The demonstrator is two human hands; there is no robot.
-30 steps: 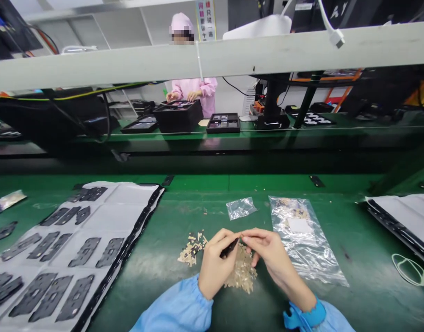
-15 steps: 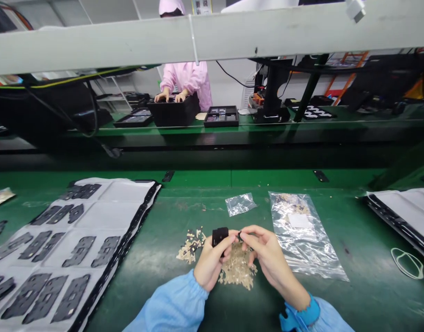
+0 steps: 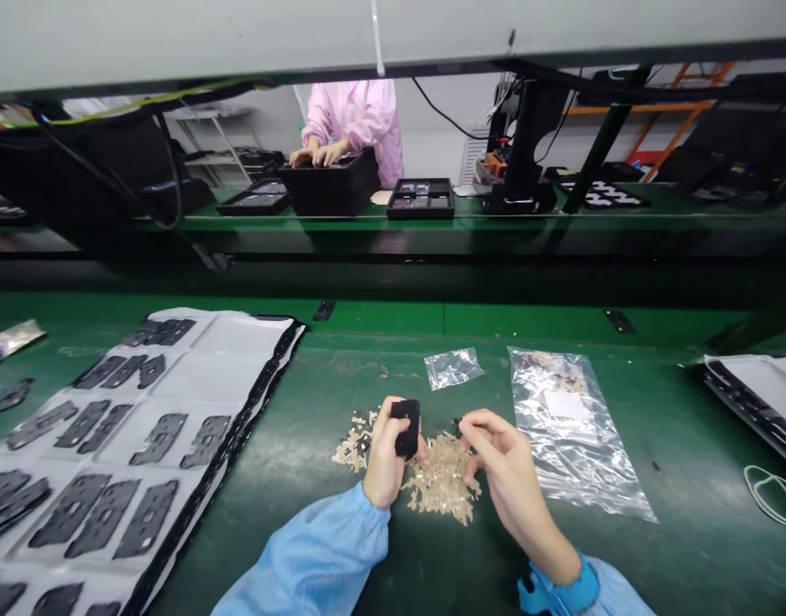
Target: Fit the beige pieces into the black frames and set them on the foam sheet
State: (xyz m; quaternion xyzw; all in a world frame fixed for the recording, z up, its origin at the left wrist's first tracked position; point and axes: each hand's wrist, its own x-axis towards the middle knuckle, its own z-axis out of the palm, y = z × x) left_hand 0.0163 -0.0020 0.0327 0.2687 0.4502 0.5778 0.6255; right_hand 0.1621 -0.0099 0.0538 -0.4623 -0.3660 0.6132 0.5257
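My left hand (image 3: 387, 453) is closed around a flat black plastic part (image 3: 406, 427), tilted up with its broad face showing. My right hand (image 3: 500, 453) pinches a tiny dark piece (image 3: 457, 424) between thumb and forefinger; its exact kind is too small to make out. Below and between both hands lies a pile of small beige pieces (image 3: 442, 492). Left of it, partly behind my left hand, is a smaller heap of beige and black pieces (image 3: 351, 451).
A white sheet tray (image 3: 229, 355) with rows of black parts (image 3: 145, 518) lies on the left. Beyond my hands are a small clear bag (image 3: 453, 368) and a larger clear bag (image 3: 576, 453). A rubber band (image 3: 772, 496) lies far right. Across the bench a person in pink (image 3: 354, 120) handles a black box (image 3: 332, 188).
My hands have moved apart. The left hand has turned the black part so its broad face shows, and the right hand has drawn away with the tiny dark piece. The view has tilted down.
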